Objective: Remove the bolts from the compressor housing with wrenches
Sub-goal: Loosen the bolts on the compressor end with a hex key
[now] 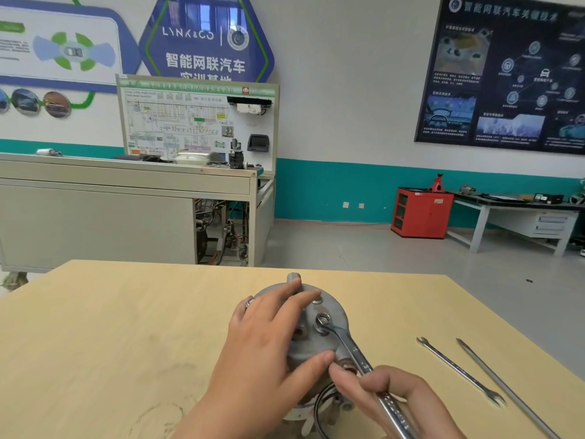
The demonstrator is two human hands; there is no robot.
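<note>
1. Workshop bench [126, 327] – compressor housing [335, 312] sits mid, near front edge.
2. L hand [269, 343] spread, pressing housing; R hand [395, 397] grips wrench [351, 346], ring end over bolt [323, 320].
3. Risk: ring, if seated crooked, could slip, rounding bolt – or housing rolls.

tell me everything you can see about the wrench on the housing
The shiny silver metal ring-ended wrench has its ring seated over a hex bolt on top of the round grey metal compressor housing. Its flat shaft slants down toward the camera, pinched by the right hand around the stamped grip. The lower end runs out of frame.
</note>
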